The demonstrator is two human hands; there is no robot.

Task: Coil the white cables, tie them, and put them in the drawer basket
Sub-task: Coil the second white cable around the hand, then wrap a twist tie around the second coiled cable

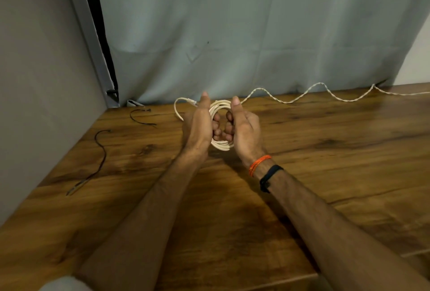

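Nearest to the camera, two bare forearms reach forward over a brown wooden bench point(325, 151). The right wrist carries an orange thread band point(258, 164) and, just behind it toward the elbow, a black band point(270, 177); no writing can be read on either of them. Further out, the two hands meet above the middle of the bench. The left hand point(199, 125) and the right hand point(243, 127) face each other, their fingers curled round a coil of white cable point(222, 145) from both sides, with both thumbs pointing up over the top of the coil. The coil has several loops and stands between the palms. One short end of the cable makes a loose loop point(178, 109) to the left of the left hand. The uncoiled rest of the cable point(302, 95) runs from the right thumb in waves along the far edge of the bench and leaves the picture at the right. On the left part of the bench lie two thin black ties, well apart from the hands: the nearer black tie point(101, 153) is long and curved, and the farther black tie point(139, 117) is shorter. Behind the bench hangs a grey-blue curtain point(232, 34), and a plain wall point(35, 81) stands at the left.
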